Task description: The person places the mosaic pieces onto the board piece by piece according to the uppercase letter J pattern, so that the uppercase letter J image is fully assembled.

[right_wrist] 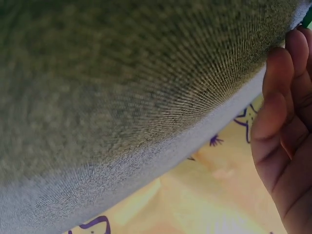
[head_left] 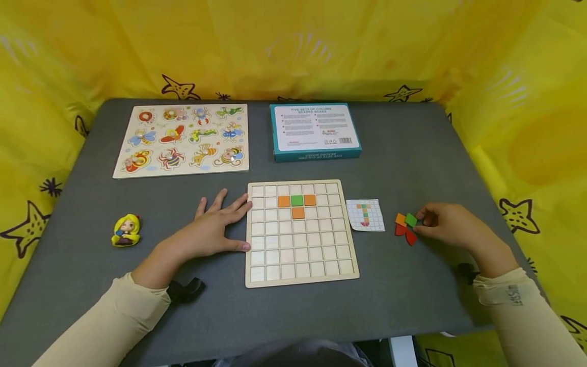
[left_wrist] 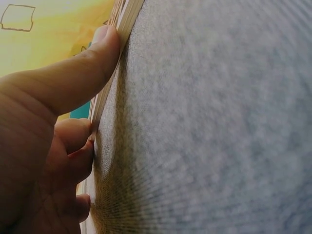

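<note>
A wooden grid board [head_left: 302, 279] lies in the middle of the table in the head view. On its upper part sit orange tiles [head_left: 298, 213] and a green tile [head_left: 297, 200] in a T shape. My left hand [head_left: 208, 232] is spread beside the board, its thumb [left_wrist: 105, 51] and fingertips touching the left edge. On the right, my right hand [head_left: 451, 227] pinches a green square tile [head_left: 410, 220] between thumb and index finger. That tile is right against an orange tile [head_left: 401, 219] and two red rounded pieces [head_left: 410, 237]. In the right wrist view only a sliver of green shows past the fingertips.
A small pattern card [head_left: 373, 219] lies between the board and the loose pieces. Behind are an insect puzzle board [head_left: 183, 171] and a teal box [head_left: 316, 154]. A yellow-haired figurine [head_left: 126, 232] lies at left. Yellow curtains [head_left: 293, 51] surround the table.
</note>
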